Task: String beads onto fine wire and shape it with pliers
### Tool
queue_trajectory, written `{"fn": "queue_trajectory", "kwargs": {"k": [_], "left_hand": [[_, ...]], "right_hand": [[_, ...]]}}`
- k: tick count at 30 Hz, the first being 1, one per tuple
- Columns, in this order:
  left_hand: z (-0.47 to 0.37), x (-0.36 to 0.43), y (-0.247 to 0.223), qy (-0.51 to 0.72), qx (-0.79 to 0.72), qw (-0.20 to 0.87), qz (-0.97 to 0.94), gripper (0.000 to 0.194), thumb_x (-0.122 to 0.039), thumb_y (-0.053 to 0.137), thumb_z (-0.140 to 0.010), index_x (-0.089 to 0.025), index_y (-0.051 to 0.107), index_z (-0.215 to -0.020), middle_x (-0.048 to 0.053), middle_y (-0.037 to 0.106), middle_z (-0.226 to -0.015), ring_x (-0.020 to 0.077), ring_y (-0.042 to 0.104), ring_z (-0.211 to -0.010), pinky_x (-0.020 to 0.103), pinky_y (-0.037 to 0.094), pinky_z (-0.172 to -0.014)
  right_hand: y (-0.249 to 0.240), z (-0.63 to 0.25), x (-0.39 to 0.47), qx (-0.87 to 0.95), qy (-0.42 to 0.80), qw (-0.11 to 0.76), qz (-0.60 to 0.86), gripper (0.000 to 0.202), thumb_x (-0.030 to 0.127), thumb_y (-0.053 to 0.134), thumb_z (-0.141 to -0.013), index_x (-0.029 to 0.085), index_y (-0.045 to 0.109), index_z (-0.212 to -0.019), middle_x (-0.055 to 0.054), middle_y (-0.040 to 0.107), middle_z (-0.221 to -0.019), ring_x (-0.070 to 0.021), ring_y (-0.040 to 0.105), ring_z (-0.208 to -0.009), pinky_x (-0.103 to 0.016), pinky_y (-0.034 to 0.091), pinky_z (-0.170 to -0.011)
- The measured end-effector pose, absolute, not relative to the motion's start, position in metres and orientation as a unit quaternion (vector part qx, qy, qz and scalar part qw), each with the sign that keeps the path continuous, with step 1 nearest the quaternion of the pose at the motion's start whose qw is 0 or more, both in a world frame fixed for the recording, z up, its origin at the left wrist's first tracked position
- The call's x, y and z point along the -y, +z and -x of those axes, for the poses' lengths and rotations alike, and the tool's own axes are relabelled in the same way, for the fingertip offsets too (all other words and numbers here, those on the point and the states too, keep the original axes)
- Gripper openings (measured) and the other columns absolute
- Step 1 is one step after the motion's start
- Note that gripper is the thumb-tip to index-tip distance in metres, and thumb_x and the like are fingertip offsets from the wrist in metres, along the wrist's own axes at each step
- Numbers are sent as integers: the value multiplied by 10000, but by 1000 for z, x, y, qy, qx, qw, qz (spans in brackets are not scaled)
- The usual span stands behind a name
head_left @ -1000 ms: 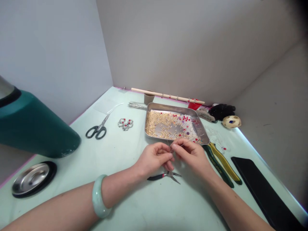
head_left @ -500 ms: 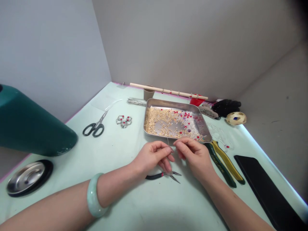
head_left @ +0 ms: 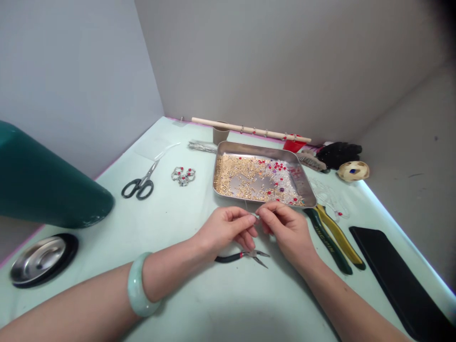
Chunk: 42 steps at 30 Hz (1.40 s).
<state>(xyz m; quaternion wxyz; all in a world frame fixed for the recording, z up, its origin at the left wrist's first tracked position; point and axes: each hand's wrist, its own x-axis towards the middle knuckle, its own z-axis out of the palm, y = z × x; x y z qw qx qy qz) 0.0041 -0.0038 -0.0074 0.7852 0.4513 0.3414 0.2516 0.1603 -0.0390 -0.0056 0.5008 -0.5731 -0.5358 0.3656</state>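
Just in front of the bead tray (head_left: 263, 202), my left hand (head_left: 230, 229) pinches a thin wire (head_left: 245, 205) between thumb and forefinger, its end standing up toward the tray rim. My right hand (head_left: 284, 228) is closed at the fingertips right beside it, at the small piece between the hands; what exactly it grips is too small to make out. The tray holds gold, clear and red beads. Black-handled pliers (head_left: 253, 254) lie with jaws apart below my left fingers, their handle partly hidden.
Scissors (head_left: 144, 185) and a beaded wire piece (head_left: 184, 176) lie left of the tray. A wooden stick (head_left: 231, 126) rests across two cups behind. Green-yellow pliers (head_left: 333, 242) and a black slab (head_left: 388, 275) lie right. A green object (head_left: 50, 180) stands left.
My fingertips have come together, with the right hand now touching the small piece at the left thumb. The whole view has shifted slightly.
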Motion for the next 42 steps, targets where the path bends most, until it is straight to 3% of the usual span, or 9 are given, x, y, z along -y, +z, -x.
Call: {"fn": "queue_trajectory", "kwargs": {"k": [5, 11, 17, 22, 30, 35, 42], "left_hand": [[-3, 1, -5, 244, -354, 787, -442, 249, -328, 644, -796, -94, 599, -724, 25, 616, -577, 109, 603, -468, 226, 503, -497], [-1, -2, -7, 269, -348, 797, -414, 225, -304, 678, -778, -87, 622, -765, 31, 629, -668, 100, 604, -495, 245, 523, -532], [1, -5, -7, 252, -325, 813, -412, 228, -305, 686, -776, -87, 640, -827, 32, 637, -676, 106, 611, -511, 253, 523, -537], [5, -6, -6, 195, -285, 826, -445, 248, -333, 655, -795, -86, 646, -785, 34, 629, -619, 114, 603, -465, 253, 506, -498], [7, -3, 2, 142, -251, 843, -455, 196, -303, 666, -750, -110, 640, -741, 17, 642, -621, 93, 591, -434, 209, 463, -470], [6, -1, 9, 153, -272, 808, -500, 130, -257, 636, -747, -128, 633, -737, 0, 642, -592, 94, 584, -432, 214, 457, -489], [4, 4, 5, 200, -362, 626, -661, 226, -258, 533, -827, -164, 587, -628, -38, 575, -448, 98, 577, -460, 205, 456, -568]], "right_hand": [[-7, -162, 38, 563, 337, 489, 574, 198, 310, 612, -825, 185, 592, -672, 34, 522, -568, -98, 456, -499, -242, 379, -497], [-7, -170, 39, 646, 318, 442, 536, 98, 259, 567, -869, 200, 643, -852, -23, 633, -796, -119, 532, -588, -261, 418, -542], [-8, -175, 38, 641, 323, 449, 533, 86, 245, 578, -866, 204, 641, -822, -12, 626, -762, -118, 542, -602, -259, 424, -552], [-4, -179, 37, 606, 409, 470, 495, 120, 209, 651, -800, 221, 667, -919, 17, 607, -704, -104, 532, -571, -244, 426, -530], [-3, -181, 38, 576, 541, 465, 400, 67, 163, 678, -765, 208, 639, -736, 15, 576, -701, -95, 514, -539, -234, 425, -487], [-6, -175, 40, 575, 523, 480, 407, 158, 270, 679, -787, 200, 573, -694, 10, 538, -696, -101, 492, -538, -242, 402, -476], [-10, -163, 40, 560, 469, 472, 494, 193, 297, 636, -817, 201, 519, -696, 34, 515, -635, -109, 503, -560, -239, 396, -522]]}}
